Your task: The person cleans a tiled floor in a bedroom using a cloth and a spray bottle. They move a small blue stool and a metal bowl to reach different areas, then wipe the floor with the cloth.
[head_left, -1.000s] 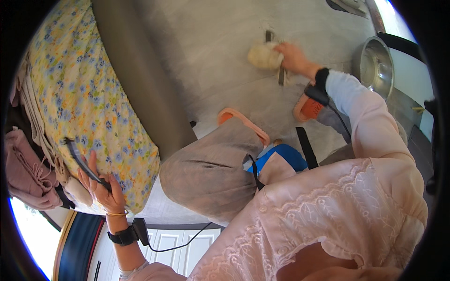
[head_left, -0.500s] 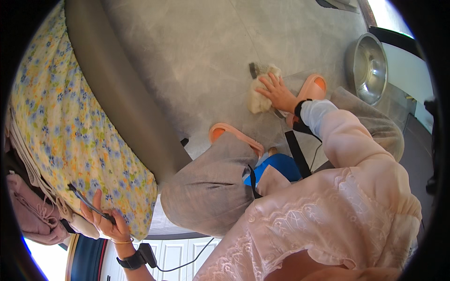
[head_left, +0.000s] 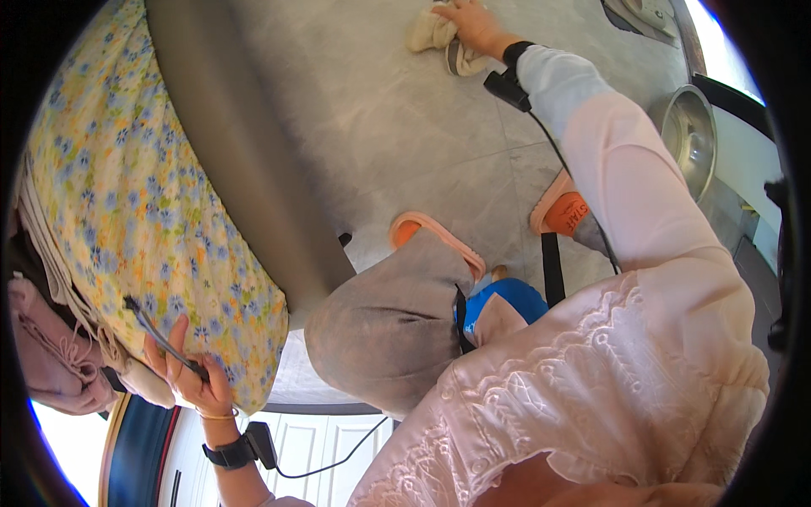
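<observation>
At the far side, my right hand (head_left: 477,25) presses down on a crumpled cream cloth (head_left: 431,32) on the grey floor, its fingers bent over it and partly cut off by the upper edge. A dark-striped, pale end of the cloth bunches under the wrist. My left hand (head_left: 201,380) is at the left, against the flowered yellow bedding (head_left: 160,203). A thin, dark, bar-like object (head_left: 160,334), seen edge-on, lies between its thumb and fingers; its kind does not show.
A grey bed frame (head_left: 245,160) runs along the left. A steel basin (head_left: 688,139) leans at the right. My feet wear orange slippers (head_left: 435,237). Shoes (head_left: 642,17) stand at the far right. Black cables (head_left: 562,156) trail from both wrists. Pink clothing (head_left: 55,346) lies at the left.
My right hand has slid the cloth across the floor, farther away and a little to the left, with the arm stretched out. My left hand keeps its grip, nearly unmoved.
</observation>
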Demonstrator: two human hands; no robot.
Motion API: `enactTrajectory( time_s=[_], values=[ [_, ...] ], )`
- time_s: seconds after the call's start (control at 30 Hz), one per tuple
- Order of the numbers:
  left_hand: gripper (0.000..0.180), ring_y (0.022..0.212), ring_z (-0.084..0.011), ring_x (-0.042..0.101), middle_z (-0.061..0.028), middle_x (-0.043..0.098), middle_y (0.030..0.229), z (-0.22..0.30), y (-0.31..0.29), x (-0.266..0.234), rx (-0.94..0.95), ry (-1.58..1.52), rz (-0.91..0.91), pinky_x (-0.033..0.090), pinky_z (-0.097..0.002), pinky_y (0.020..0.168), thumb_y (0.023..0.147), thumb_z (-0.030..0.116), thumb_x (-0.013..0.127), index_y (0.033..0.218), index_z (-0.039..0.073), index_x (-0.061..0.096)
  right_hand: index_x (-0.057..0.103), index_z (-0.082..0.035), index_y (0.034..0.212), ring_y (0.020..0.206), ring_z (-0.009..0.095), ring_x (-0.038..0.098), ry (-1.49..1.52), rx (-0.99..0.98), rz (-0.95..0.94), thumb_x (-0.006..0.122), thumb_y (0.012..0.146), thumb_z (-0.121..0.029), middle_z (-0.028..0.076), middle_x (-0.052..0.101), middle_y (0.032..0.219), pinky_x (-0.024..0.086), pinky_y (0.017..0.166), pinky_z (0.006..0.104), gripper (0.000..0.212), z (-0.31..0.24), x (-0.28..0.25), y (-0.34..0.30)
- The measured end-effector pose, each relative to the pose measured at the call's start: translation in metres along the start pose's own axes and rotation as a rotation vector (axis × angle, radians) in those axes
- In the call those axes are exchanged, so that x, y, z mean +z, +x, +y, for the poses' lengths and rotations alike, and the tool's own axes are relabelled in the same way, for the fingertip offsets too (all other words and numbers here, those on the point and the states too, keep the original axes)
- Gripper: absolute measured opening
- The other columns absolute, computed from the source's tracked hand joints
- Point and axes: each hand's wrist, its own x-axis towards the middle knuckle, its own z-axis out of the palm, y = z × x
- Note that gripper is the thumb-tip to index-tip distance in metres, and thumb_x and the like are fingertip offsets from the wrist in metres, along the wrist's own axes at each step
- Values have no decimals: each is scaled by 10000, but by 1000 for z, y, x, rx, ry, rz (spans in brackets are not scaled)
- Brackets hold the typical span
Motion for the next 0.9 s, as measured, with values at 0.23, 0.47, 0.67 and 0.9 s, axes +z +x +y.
enactTrajectory(
  time_s=[0.23, 0.47, 0.67, 0.9],
  values=[
    [115, 1277, -402, 308, -129, 621, 1130, -2, -3, 1, -6, -38, 35, 195, -479, 1062, 786, 61, 497, 751, 26, 393, 522, -198, 1233, 1073, 340, 480, -10, -261, -239, 568, 708, 10, 129, 489, 1191, 434, 888, 417, 568, -38, -38, -128],
    [111, 1274, -376, 322, -97, 627, 1128, -1, -3, 0, -27, -52, 37, 227, -446, 1052, 784, 87, 515, 711, 11, 481, 483, -192, 1230, 1079, 321, 463, -208, -131, -452, 558, 766, -70, 123, 468, 1168, 445, 825, 411, 486, -73, -6, -271],
    [192, 1250, -389, 336, -110, 635, 1102, -6, -1, -1, -2, -89, 46, 248, -456, 1029, 793, 106, 538, 661, 31, 419, 520, -217, 1156, 1013, 301, 490, -138, 5, -562, 531, 797, -95, 108, 471, 1073, 452, 795, 408, 380, -130, 30, -224],
    [153, 1207, -380, 375, -97, 641, 1089, -8, -3, -1, -49, -103, 47, 254, -457, 1019, 780, 116, 535, 685, 37, 443, 544, -201, 1158, 1027, 292, 508, -59, -69, -539, 541, 814, -116, 100, 487, 1089, 478, 781, 380, 354, -217, 59, -155]
  ],
)
